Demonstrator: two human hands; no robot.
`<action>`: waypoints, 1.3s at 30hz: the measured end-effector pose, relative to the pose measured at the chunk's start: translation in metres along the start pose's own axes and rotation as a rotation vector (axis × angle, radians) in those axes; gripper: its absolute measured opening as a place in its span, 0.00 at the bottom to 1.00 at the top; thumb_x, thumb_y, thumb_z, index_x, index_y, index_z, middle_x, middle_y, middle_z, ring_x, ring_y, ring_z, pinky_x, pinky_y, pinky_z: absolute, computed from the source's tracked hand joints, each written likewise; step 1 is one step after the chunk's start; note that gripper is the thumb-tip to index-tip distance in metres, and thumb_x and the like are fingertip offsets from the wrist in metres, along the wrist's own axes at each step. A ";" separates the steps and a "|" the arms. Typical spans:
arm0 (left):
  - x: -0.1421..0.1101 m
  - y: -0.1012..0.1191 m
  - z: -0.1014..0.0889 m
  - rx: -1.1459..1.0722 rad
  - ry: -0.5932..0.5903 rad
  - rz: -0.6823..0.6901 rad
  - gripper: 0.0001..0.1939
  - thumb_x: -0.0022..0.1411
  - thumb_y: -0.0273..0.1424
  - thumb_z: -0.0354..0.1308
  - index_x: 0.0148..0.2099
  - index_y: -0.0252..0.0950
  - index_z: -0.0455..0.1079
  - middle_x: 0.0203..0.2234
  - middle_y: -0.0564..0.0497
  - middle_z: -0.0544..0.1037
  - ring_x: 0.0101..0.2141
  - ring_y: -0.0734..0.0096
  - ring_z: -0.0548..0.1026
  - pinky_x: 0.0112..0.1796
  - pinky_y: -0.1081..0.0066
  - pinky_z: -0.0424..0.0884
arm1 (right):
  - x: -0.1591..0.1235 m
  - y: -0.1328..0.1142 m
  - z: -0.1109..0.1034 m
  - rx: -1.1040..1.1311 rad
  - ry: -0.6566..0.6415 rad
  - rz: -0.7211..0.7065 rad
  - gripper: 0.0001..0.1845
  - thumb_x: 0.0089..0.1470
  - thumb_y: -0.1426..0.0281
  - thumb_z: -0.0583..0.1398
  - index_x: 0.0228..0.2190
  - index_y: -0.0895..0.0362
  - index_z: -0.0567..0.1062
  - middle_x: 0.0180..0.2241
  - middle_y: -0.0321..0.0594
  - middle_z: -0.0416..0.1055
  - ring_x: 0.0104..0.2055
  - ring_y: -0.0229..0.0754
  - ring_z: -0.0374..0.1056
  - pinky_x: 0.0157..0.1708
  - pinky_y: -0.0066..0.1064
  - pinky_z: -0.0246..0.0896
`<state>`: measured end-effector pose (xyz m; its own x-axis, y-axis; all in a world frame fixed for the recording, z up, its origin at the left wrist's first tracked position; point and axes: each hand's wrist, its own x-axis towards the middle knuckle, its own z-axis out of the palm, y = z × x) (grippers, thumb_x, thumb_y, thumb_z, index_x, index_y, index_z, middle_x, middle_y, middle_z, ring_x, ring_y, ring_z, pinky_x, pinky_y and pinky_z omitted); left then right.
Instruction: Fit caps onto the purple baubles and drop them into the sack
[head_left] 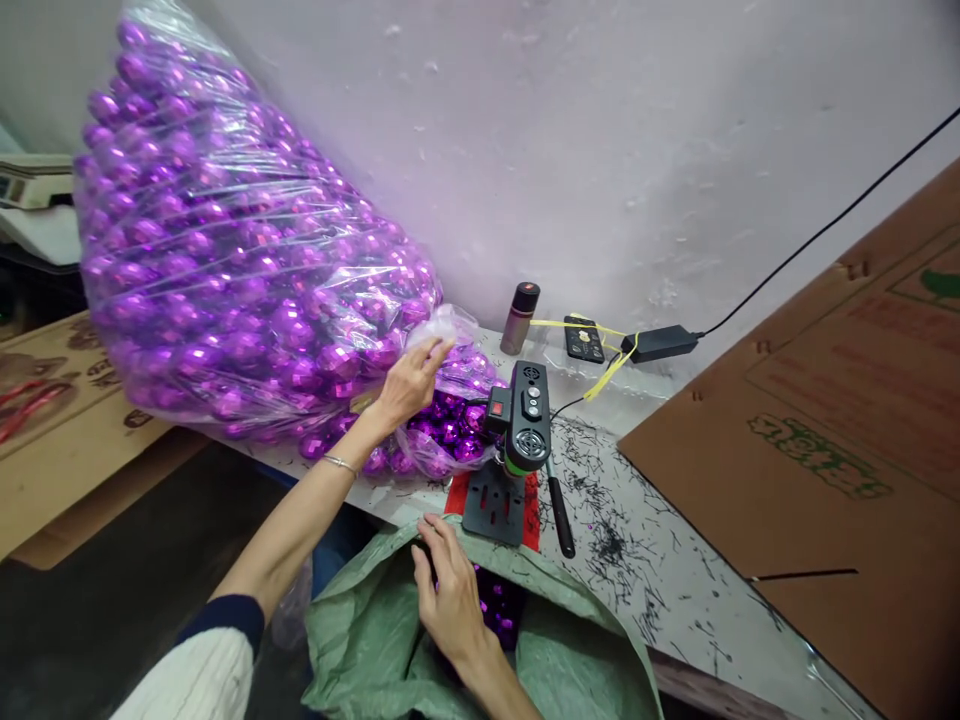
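My left hand (411, 385) reaches across to the mouth of a big clear plastic bag (255, 250). Its fingers are closed on the bunched film there. Shiny purple faceted balls (450, 425) fill the bag and show in its opening. Below, my right hand (450, 590) is over a green woven sack (360, 600), its thumb apart from its fingers and its fingertips near the sack's rim. I see nothing in it. More purple balls (499, 605) lie inside the sack. Between the hands and the wall stands a small black machine (529, 415) with a lever handle (561, 515) and a slotted base plate (493, 505).
A dark-capped bottle (519, 320), a black phone-like slab (583, 340) and a power adapter (664, 344) with yellow ties sit by the wall. Short black bits (611, 545) litter the table (720, 610). Cardboard (840, 430) leans at right; another box (67, 440) is at left.
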<state>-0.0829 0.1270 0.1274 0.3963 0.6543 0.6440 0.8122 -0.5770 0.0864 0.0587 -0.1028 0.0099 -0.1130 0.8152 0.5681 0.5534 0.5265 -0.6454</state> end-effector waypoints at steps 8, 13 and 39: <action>0.052 0.005 0.039 0.126 -0.398 -0.262 0.18 0.61 0.16 0.51 0.50 0.25 0.76 0.42 0.33 0.80 0.45 0.49 0.79 0.46 0.54 0.75 | -0.029 -0.012 -0.003 -0.001 -0.092 0.008 0.20 0.64 0.73 0.53 0.55 0.55 0.73 0.53 0.49 0.78 0.54 0.44 0.78 0.52 0.35 0.79; 0.037 0.020 0.036 0.100 -0.459 -0.091 0.19 0.61 0.16 0.49 0.47 0.29 0.77 0.39 0.36 0.80 0.45 0.54 0.78 0.46 0.60 0.74 | -0.042 -0.009 -0.025 -0.003 -0.098 0.025 0.19 0.64 0.73 0.53 0.54 0.54 0.74 0.52 0.47 0.79 0.53 0.43 0.78 0.51 0.33 0.79; -0.145 0.076 -0.030 -1.453 0.121 -1.148 0.21 0.62 0.45 0.57 0.55 0.42 0.71 0.42 0.47 0.80 0.35 0.64 0.80 0.30 0.69 0.75 | -0.057 0.010 -0.065 -0.055 -0.085 0.036 0.16 0.66 0.74 0.53 0.49 0.53 0.77 0.45 0.44 0.82 0.46 0.42 0.81 0.45 0.32 0.80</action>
<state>-0.0911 -0.0267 0.0629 -0.0966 0.9830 -0.1559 -0.3581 0.1118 0.9270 0.1243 -0.1599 0.0038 -0.1611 0.8520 0.4982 0.6025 0.4847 -0.6341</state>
